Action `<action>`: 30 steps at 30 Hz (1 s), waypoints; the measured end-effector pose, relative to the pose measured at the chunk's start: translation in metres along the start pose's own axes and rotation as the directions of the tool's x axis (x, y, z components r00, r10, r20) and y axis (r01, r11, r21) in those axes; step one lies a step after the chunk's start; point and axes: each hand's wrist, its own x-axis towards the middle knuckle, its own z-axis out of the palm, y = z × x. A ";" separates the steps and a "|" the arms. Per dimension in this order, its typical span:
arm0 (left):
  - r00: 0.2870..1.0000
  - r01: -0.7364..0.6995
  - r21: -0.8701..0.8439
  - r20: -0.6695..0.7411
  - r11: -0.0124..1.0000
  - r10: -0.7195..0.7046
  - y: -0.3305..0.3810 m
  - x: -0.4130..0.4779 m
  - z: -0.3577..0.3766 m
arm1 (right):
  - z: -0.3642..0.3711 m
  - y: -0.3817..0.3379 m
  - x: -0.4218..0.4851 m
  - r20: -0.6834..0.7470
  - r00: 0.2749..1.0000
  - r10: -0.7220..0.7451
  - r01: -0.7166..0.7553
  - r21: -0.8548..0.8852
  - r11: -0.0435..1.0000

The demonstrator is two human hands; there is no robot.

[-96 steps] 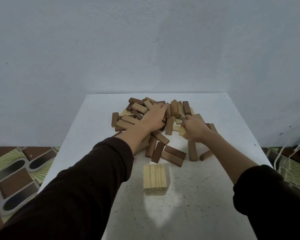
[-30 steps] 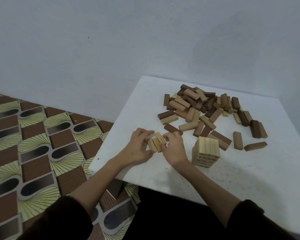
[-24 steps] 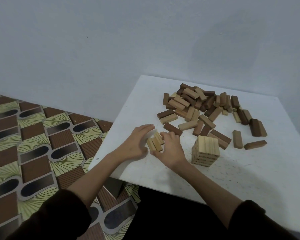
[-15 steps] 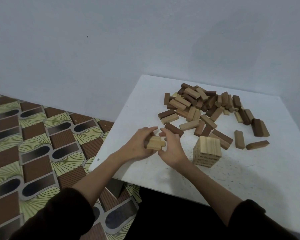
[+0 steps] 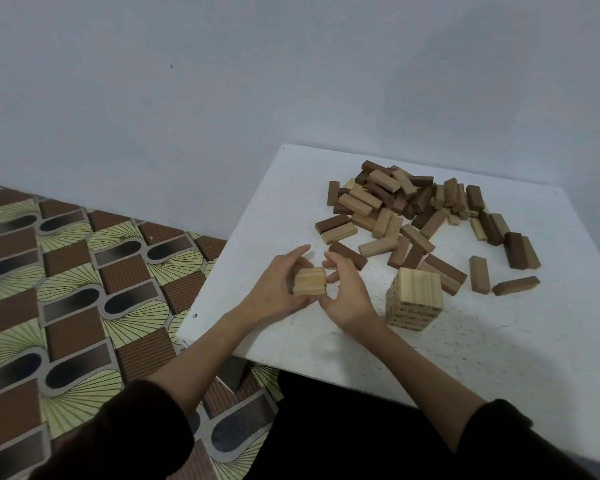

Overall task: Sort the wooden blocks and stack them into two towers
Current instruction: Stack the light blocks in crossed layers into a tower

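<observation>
Above the near left part of the white square table (image 5: 499,358), the left hand (image 5: 276,289) and right hand (image 5: 349,294) together clasp a small bundle of pale wooden blocks (image 5: 309,280) from either side. Just right of the hands stands a short tower of pale wooden blocks (image 5: 414,299). Behind it lies a loose pile of dark and light wooden blocks (image 5: 406,209).

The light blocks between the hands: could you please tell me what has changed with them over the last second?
A second ago the light blocks lay splayed on the table; the left hand and right hand have since squared them into one bundle and grip it. The light tower and the mixed pile stayed put.
</observation>
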 end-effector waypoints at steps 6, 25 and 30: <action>1.000 0.002 0.001 0.020 1.000 -0.002 0.000 0.001 -0.002 | -0.003 -0.002 -0.001 0.069 0.998 0.002 -0.001 -0.011 1.000; 0.997 -0.071 -0.123 -0.048 0.990 0.065 0.054 0.016 -0.031 | -0.049 -0.045 0.008 -0.003 0.979 -0.204 0.201 -0.149 0.968; 0.985 -0.171 -0.162 -0.013 0.972 0.171 0.092 0.027 -0.015 | -0.106 -0.042 -0.003 0.011 0.970 -0.245 0.245 -0.104 0.964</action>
